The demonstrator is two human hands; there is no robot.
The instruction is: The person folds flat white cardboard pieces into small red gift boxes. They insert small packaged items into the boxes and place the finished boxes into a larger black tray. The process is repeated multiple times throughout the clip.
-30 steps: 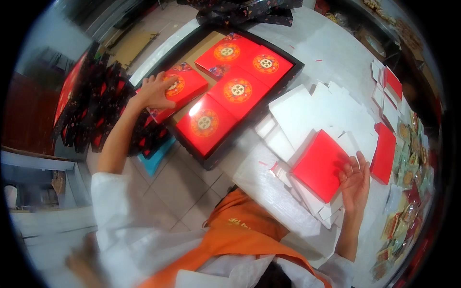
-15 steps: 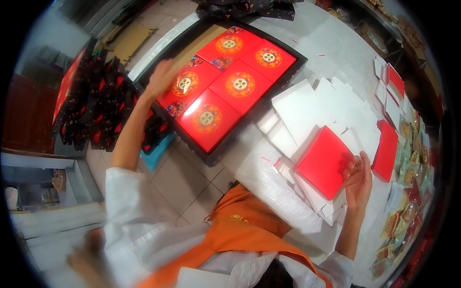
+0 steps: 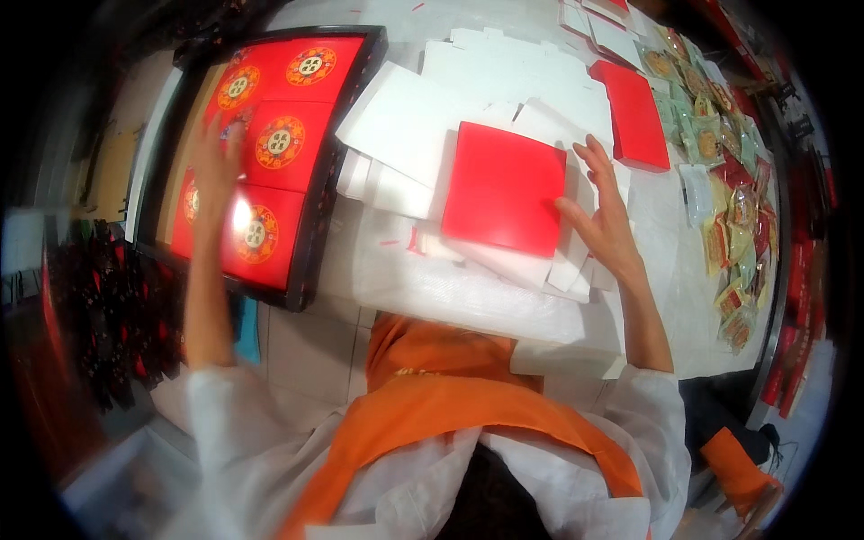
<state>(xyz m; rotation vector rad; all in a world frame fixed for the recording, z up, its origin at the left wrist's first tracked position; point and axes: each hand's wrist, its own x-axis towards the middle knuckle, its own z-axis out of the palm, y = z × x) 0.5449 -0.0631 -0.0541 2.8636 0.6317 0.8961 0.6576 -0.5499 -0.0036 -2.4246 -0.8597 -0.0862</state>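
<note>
My left hand, slightly blurred with fingers spread, hovers over a black-rimmed tray and holds nothing. Inside that tray lie several glossy red boxes with round gold-and-orange emblems; my hand and forearm cover part of the left ones. A plain red square box rests on a pile of white cardboard pieces in the middle of the table. Just right of this box is my right hand, open, its thumb close to the box's edge; whether it touches I cannot tell.
Another red box piece lies right of the cardboard. Rows of wrapped pastries cover the table's right side. Dark patterned boxes are stacked at the left. Another person's dark and orange clothing shows at the lower right.
My view has swung right, so the tray sits farther left. My left hand has moved from the tray's left edge over its boxes. My right hand's fingers have stretched out beside the red box.
</note>
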